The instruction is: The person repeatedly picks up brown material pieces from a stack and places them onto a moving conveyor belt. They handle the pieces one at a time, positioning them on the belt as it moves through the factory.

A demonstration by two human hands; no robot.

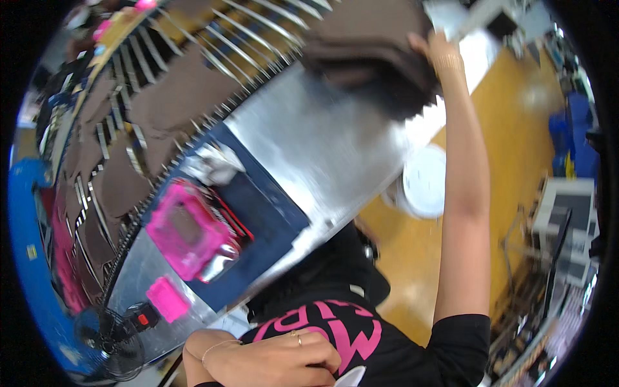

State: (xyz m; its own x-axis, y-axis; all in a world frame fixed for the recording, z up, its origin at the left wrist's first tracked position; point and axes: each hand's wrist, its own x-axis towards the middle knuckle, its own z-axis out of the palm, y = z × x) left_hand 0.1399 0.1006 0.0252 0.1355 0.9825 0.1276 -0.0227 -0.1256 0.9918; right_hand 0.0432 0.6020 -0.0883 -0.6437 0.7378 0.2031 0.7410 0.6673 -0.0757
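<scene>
My right arm reaches to the far right, and my right hand (442, 53) is at the edge of a folded or stacked dark brown material (374, 58), thumb on it and fingers around its edge. The material hangs over a shiny metal table (329, 135) and is smeared by motion. My left hand (277, 361), with a ring on one finger, is bent in front of my black shirt with its fingers curled. Something white (351, 377) shows beside those fingers; whether they hold it is hidden.
A dark blue mat (258, 193) on the table bears a pink-rimmed tray (187, 229) and crumpled white material (216, 164). A pink block (169, 298) and small black fan (109, 342) are nearer left. Brown pieces (180, 90) lie among metal slats beyond. A white bucket (424, 180) stands right.
</scene>
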